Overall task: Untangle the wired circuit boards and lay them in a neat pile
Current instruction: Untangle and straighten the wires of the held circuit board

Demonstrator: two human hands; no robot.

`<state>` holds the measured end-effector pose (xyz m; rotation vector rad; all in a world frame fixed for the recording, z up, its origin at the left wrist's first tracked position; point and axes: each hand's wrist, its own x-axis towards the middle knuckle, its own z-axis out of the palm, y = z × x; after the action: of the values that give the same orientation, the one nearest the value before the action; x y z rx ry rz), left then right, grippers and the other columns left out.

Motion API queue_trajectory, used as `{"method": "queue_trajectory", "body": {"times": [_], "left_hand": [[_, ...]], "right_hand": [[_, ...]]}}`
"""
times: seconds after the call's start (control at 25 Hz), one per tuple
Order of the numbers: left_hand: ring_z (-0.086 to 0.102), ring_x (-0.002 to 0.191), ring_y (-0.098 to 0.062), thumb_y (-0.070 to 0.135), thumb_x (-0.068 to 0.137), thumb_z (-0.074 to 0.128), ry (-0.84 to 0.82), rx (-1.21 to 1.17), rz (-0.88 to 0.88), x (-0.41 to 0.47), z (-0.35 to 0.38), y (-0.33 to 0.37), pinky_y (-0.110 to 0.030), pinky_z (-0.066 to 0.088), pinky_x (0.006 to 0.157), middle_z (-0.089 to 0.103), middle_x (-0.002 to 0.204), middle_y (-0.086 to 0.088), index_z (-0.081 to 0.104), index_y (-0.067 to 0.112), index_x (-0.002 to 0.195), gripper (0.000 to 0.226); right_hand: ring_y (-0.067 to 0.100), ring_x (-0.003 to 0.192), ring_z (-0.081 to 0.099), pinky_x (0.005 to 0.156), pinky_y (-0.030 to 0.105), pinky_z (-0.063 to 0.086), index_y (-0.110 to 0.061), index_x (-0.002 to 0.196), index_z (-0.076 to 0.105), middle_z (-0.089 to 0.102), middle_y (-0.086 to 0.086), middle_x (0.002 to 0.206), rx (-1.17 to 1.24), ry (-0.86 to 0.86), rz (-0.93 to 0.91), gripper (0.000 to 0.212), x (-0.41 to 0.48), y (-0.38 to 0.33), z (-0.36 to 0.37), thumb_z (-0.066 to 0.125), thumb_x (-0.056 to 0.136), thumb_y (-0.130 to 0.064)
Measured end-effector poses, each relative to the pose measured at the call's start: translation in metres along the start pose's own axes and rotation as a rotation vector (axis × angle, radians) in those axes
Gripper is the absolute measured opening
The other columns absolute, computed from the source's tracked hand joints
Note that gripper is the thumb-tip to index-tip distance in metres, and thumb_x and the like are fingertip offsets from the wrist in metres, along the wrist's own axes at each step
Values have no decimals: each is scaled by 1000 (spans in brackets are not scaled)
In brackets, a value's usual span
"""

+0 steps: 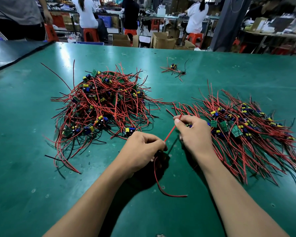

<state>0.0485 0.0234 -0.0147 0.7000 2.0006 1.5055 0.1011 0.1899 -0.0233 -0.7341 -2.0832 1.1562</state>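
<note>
A tangled heap of small circuit boards with red and black wires [102, 106] lies on the green table, left of centre. To the right spreads a combed-out pile of boards [243, 127], wires running the same way. My left hand [142, 151] pinches a red wire [169, 134] that stretches taut up to my right hand [193, 132]. My right hand grips a board, mostly hidden under its fingers, at the left edge of the right pile. A loose red wire end trails from my left hand toward me.
A couple of stray boards with wires [174, 69] lie farther back on the green table [41, 185]. A dark mat [12, 52] covers the far left corner. Beyond the table people sit on red stools [91, 34] among cardboard boxes.
</note>
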Motion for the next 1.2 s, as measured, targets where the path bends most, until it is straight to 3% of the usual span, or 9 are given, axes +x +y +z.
{"method": "queue_trajectory", "body": {"times": [0.08,0.24,0.36,0.52,0.68,0.8,0.92,1.04,1.2], "left_hand": [[56,48,-21,18,85,66,-16,-4,0,-1,0,0,-21,41,48,65,60,-17,76,12,74,16],[60,46,-22,12,87,62,5,-65,-32,-1,-2,2,-19,41,44,66,62,-20,75,8,77,18],[58,40,-20,7,93,57,16,-260,-88,-1,0,4,-20,45,39,64,59,-15,70,-2,86,18],[55,40,-18,14,98,52,57,-341,-109,1,0,2,-23,47,41,62,57,-10,61,-11,92,27],[52,38,-18,15,95,57,10,-338,-126,-1,-4,5,-20,43,40,59,56,-11,68,6,73,26],[49,38,-17,14,93,60,-56,-352,-146,-3,-6,9,-18,41,41,57,55,-10,68,7,72,24],[49,39,-18,12,93,59,-111,-294,-121,-5,-7,12,-23,37,45,58,55,-9,68,8,71,24],[49,40,-19,12,94,58,-171,-219,-82,-9,-7,14,-22,36,43,60,56,-9,68,10,70,26],[51,43,-20,14,94,59,-219,-202,-65,-11,-9,15,-22,37,43,61,59,-9,68,11,71,25]], "right_hand": [[17,69,58,73,29,48,-12,98,78,62,-5,72,19,45,-21,13,1,2,-1,66,95,-14],[12,45,47,45,22,38,-10,98,73,53,-5,53,375,-73,203,15,0,-1,2,61,100,-18],[12,45,48,43,21,38,2,108,67,55,1,57,579,-332,374,29,-10,-10,3,66,97,-25],[24,47,60,47,25,49,-7,104,73,64,14,62,614,-639,358,16,-26,-19,9,66,96,-19],[18,51,49,45,18,33,-17,87,79,57,13,66,515,-517,346,12,-22,-17,9,69,94,-20],[9,38,33,42,14,23,-14,86,76,41,2,50,529,-398,344,12,-18,-14,9,71,92,-22],[7,37,32,40,15,22,-2,89,71,42,3,56,586,-238,343,16,-10,-11,6,72,92,-18],[5,36,34,37,17,27,-5,85,67,52,5,70,696,-81,356,11,-2,-12,2,69,93,-11],[3,33,29,33,16,22,-9,73,62,43,-4,54,896,-89,464,28,2,-17,-6,63,98,-21]]}}
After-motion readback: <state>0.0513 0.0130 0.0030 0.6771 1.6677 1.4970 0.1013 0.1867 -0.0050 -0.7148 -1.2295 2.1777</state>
